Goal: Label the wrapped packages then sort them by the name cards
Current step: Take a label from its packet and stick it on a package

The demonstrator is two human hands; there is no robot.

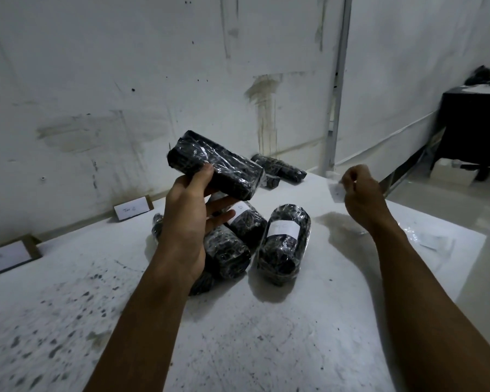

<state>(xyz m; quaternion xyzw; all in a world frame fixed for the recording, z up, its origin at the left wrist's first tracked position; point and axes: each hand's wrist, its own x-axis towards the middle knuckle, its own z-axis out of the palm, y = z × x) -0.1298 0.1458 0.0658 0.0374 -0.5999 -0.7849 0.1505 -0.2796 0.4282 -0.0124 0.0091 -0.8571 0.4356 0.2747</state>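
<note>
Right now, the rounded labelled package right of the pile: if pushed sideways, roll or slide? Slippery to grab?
The labelled package will probably roll: it looks rounded and lies on its side on the flat table. Its glossy, wrinkled plastic wrap suggests a somewhat slippery grip. It likely holds its shape, since the similar package in the left hand stays straight.

A single wide-angle head camera is looking forward and down from close above the white surface (266, 335), facing the wall (125, 80) at twelve o'clock, with both forearms reaching in from six o'clock.
</note>
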